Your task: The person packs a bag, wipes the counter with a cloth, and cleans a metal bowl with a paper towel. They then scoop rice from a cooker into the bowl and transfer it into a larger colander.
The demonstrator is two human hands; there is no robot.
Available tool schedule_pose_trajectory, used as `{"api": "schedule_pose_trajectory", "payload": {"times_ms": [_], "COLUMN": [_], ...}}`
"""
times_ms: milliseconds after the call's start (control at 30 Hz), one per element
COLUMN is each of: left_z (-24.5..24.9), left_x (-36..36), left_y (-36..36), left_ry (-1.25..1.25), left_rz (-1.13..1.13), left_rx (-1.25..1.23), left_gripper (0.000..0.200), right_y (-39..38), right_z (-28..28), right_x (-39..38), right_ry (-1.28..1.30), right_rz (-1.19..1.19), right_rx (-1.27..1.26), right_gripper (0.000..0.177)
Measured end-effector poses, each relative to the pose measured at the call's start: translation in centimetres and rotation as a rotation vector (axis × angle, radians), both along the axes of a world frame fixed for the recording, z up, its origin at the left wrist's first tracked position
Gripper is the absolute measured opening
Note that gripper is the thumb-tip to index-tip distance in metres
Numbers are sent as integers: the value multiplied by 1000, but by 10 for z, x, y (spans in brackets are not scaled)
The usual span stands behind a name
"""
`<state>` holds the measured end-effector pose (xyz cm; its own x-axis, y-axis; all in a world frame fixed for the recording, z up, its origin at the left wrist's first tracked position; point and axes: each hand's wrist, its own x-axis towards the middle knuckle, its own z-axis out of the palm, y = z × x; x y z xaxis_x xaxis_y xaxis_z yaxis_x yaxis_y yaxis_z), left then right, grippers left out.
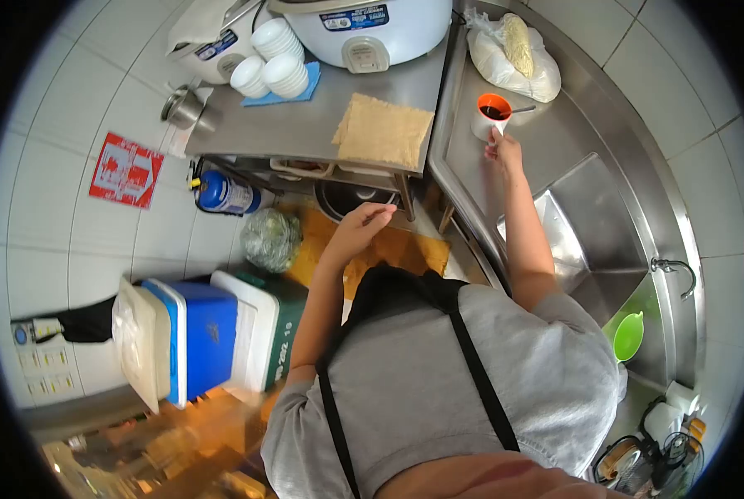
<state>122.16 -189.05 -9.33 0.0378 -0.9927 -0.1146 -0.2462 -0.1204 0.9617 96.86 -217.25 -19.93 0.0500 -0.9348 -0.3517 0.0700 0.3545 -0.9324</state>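
A white mug [482, 126] with an orange inside stands on the steel counter, dark liquid in it. A spoon [522, 110] leans out over its right rim. My right hand [503, 148] grips the near side of the mug, around its handle as far as I can see. My left hand [365, 226] hangs in the air in front of the steel table, loosely bent with nothing visible in it. Beyond the mug lies a clear plastic bag [543, 76] of pale contents with a pale, rough-textured piece [518, 46] on top.
On the steel table [247, 131] are a tan cloth [382, 130], stacked white bowls [285, 76] and a large white cooker [364, 37]. A sink [609, 216] with a tap [676, 270] and green strainer [628, 337] is at right. Coolers [210, 333] and a fire extinguisher [226, 193] stand left.
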Motion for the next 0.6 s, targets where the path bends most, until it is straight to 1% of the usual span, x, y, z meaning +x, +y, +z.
{"api": "schedule_pose_trajectory", "payload": {"times_ms": [33,67,100,133,167,200,233,267,300,333,367,400,433,467,500,533,567,600], "left_z": [-18,-25,-32,-32,-31,-44,-43,-41,-46,-54,-67,-80,-88,-94,-94,-91,-89,-92], "left_x": [15,23,29,33,35,40,42,44,45,43,43,47,54,64,74,83,94,106], "left_y": [-14,-20,-22,-42,-62,-79,-95,-111,-129,-145,-161,-175,-187,-195,-199,-207,-212,-213], "left_ry": [-50,-96,-111,-132,-149,-309,-483,-657,-789,-917,-981,-1046,-1002,-962,-985,-1010,-1029,-1033], "left_rz": [39,70,74,81,94,126,82,48,39,34,4,-20,-1,22,51,80,110,166], "left_rx": [-71,-124,-124,-161,-200,-330,-375,-428,-365,-288,-264,-234,-267,-300,-287,-282,-276,-254], "left_gripper": [27,27,27,27,27,29,37,44,51,57,60,62,61,59,59,59,59,59], "right_y": [-9,-10,-1,0,-1,4,8,12,17,24,32,39,48,62,70,81,86,93], "right_z": [-1,-7,-16,-15,-14,-15,-16,-15,-13,-14,-11,-8,0,25,37,60,71,95], "right_x": [3,1,-1,0,-1,-4,-5,-5,-6,-9,-14,-23,-24,-12,-13,0,0,18], "right_ry": [-29,-52,-76,-100,-68,-32,2,28,54,84,114,96,74,134,162,200,206,210], "right_rz": [0,-7,-16,-59,-90,-114,-128,-195,-252,-256,-254,-243,-223,-261,-208,-212,-76,-45], "right_rx": [-56,-94,-126,-110,-133,-145,-158,-128,-97,-123,-150,-138,-124,-104,-127,-125,-181,-172], "right_gripper": [27,28,30,31,30,30,29,28,28,32,37,37,37,36,35,33,29,28]}}
